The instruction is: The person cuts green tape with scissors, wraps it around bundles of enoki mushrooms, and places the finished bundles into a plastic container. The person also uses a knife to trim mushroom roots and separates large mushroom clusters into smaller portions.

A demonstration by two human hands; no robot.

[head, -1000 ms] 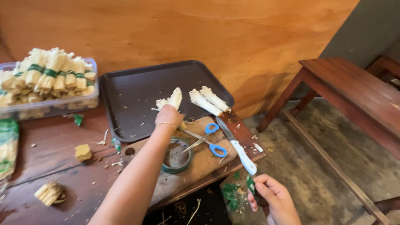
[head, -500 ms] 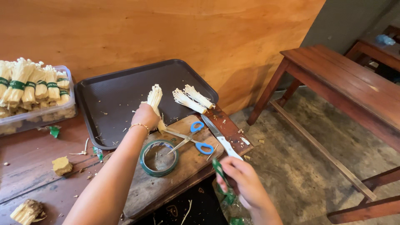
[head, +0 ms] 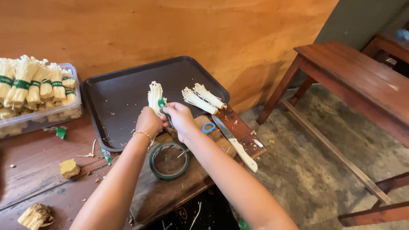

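Mushroom bundle [head: 155,94] in both hands, tape roll [head: 169,160], scissors [head: 207,127], knife [head: 235,142] nearby

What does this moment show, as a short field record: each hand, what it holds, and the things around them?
left hand: grips a bundle of enoki mushrooms, upright
right hand: pinches green tape against the bundle
tape roll: flat on the cutting board
knife: on the board, white handle toward the person
scissors: blue handles, partly hidden by the right hand
tray: dark, loose mushrooms at its right
plastic tub: taped bundles, far left
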